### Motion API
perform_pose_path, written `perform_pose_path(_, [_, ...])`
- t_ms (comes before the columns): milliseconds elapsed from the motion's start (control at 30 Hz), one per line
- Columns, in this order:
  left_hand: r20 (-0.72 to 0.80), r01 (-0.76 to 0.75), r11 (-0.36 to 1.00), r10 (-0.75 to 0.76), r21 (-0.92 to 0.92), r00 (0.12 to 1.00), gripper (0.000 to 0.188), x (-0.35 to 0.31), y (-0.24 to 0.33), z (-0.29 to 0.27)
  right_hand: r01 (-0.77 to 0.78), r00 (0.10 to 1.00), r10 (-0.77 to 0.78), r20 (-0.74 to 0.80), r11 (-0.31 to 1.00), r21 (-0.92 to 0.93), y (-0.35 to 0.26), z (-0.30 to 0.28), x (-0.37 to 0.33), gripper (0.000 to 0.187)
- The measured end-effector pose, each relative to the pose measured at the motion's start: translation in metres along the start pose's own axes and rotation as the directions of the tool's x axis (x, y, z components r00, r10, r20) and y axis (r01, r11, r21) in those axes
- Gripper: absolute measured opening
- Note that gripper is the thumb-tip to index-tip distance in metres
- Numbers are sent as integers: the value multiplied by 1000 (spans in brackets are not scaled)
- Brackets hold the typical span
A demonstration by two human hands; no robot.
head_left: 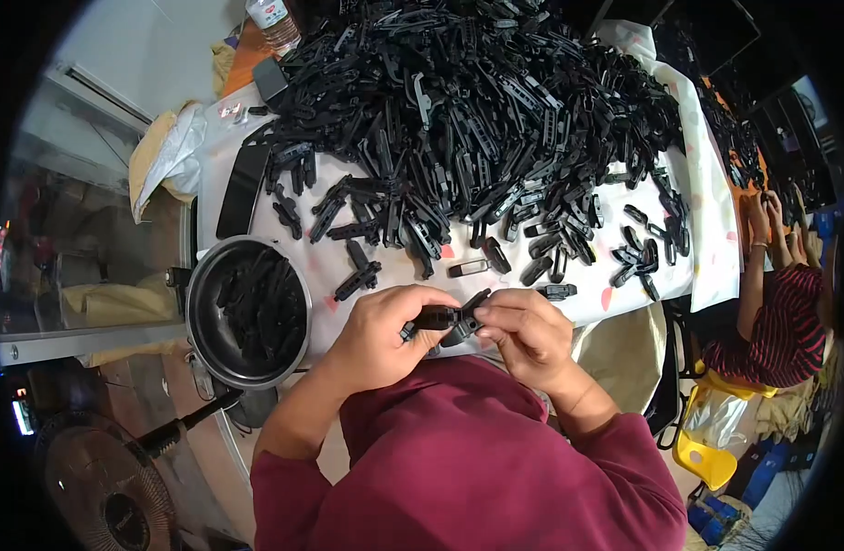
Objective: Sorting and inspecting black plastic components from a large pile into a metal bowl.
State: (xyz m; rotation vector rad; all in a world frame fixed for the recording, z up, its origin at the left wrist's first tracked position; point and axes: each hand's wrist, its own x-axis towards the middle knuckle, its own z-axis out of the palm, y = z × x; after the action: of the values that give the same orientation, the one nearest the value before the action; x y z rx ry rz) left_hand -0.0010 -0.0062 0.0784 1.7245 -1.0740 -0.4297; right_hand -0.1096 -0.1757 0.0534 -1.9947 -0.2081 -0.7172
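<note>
At the table's near edge, in front of my chest, my left hand (383, 332) is closed around a black plastic part (434, 318). My right hand (535, 338) pinches a second, angled black plastic piece (475, 305) that meets the first one. Fingers cover much of both, so I cannot tell whether they are joined. Just beyond my hands lie several loose black parts, among them an oblong one with a pale middle (468, 267). A large heap of similar black plastic parts (459, 110) covers the back of the table. To the left, a metal bowl (193, 312) holds long black pieces.
A dark flat slab like a phone (243, 191) lies left of the heap. A clear bottle (277, 28) stands at the back left. A fan (119, 487) is at lower left. On the right, another person in a striped top (778, 312) works near a yellow stool (702, 459).
</note>
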Motion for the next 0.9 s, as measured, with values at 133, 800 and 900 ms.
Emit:
perform_pose_path(133, [-6,180,949,-187,-259,982,21,-10,-13,10,-140,979,110,174,975,171,2,-12,3,16])
perform_pose_path(800, [-104,-54,998,51,-27,993,42,-7,-21,28,74,997,-72,31,994,-74,12,0,-15,30])
perform_pose_path(900, [-133,-60,995,49,-80,990,41,-7,-22,29,-309,944,320,-76,942,128,-6,7,-9,43])
